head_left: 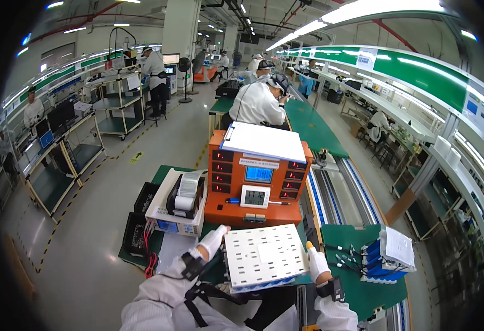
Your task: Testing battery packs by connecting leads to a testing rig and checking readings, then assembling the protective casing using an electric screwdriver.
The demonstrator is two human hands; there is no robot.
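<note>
Head view: white perforated pack (265, 255) lies flat on green mat (358, 289), dead ahead of chest, just below orange test unit (256, 187). Long axis runs left-right, tilted slightly up to right. 2 gloved hands bracket it: left hand (213, 241) closed on upper-left corner, right hand (315, 263) curled against right edge. Both touching, equally near. Second blue-and-white pack (390, 255) sits well apart to right.

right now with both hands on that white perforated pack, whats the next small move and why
Probably set the white perforated pack flat on the green mat before the orange tester. The left hand and right hand each hold a side edge, and it looks tilted.
</note>
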